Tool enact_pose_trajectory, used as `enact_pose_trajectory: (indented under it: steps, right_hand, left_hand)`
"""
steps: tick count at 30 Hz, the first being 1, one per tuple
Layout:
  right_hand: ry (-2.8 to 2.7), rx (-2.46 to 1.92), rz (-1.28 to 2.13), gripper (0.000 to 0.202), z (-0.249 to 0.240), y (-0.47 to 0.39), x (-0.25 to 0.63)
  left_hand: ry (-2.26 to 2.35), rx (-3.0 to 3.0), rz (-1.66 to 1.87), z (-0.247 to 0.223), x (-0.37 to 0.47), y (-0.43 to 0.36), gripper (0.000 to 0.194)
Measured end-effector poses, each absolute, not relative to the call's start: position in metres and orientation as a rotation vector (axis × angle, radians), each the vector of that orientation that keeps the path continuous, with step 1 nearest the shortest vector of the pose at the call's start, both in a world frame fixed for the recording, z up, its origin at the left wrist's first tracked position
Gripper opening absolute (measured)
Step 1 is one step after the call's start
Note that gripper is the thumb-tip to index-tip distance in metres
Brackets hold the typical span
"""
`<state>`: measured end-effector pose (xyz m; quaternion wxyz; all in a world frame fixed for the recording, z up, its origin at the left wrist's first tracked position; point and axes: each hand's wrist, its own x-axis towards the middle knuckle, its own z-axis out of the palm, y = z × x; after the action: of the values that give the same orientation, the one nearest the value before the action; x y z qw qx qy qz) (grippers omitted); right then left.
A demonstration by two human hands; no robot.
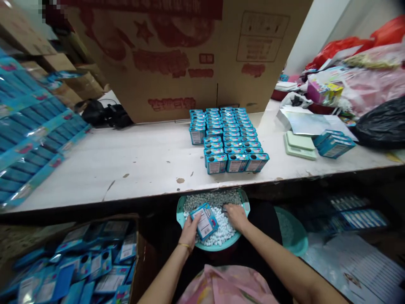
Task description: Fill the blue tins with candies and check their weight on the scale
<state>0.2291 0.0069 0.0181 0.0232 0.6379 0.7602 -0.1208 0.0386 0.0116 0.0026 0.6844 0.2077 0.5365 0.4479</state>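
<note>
My left hand (190,230) grips a small blue printed box (205,220) by its left side, tilted over a teal basin (242,240). Small white balls (221,232) fill the basin, which sits at my lap. At the basin's right side, my right hand (236,215) reaches down among the balls. Its fingers are curled round something dark and small, mostly hidden, that I cannot make out. On the white table (152,164) just beyond stand rows of matching blue boxes (237,162), packed close together.
A large cardboard carton (190,84) stands behind the rows. Bottom left is a carton of loose blue boxes (104,270). Stacked display trays (28,139) rise at the left. A pale green scale (299,145) lies right, and another teal basin (297,232) is below the table.
</note>
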Motion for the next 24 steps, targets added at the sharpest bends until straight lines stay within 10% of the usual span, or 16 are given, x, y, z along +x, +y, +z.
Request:
enact_pose_trajectory:
  steps: [13, 24]
  right_hand:
    - [2.345, 2.145, -1.102, 0.035, 0.019, 0.018, 0.257]
    - [2.58, 1.778, -0.722, 0.034, 0.126, 0.03, 0.255]
  left_hand:
    - [1.35, 1.169, 0.992, 0.041, -0.011, 0.016, 0.04]
    - [1.367, 1.762, 0.815, 0.039, 0.012, 0.031, 0.037]
